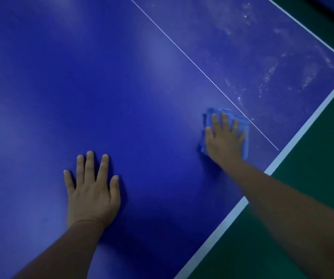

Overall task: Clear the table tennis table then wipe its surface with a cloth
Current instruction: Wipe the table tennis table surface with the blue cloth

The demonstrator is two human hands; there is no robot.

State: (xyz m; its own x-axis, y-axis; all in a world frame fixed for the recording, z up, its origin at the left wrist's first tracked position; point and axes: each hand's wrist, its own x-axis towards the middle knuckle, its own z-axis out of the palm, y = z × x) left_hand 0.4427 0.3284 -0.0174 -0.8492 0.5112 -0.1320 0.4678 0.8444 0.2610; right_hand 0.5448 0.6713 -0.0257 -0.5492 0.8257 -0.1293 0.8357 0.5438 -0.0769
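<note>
We note the blue cloth (227, 112) bunched flat under our right hand (224, 139), fingers straight and pressing it to the table (122, 77) just beside the thin centre line (182, 50); it looks soft, light and likely to slide, best held under the whole palm. Our left hand (92, 190) rests flat, fingers spread, holding nothing. Whitish smears (268, 73) remain past the line, and green floor (313, 178) lies beyond the white edge.

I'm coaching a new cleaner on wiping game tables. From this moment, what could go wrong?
1. The right hand presses flat on a small bunched cloth; its narrow path may skip strips of the whitish smears beyond the centre line.
2. The bare left hand rests on the table and may leave fresh prints there.
</note>
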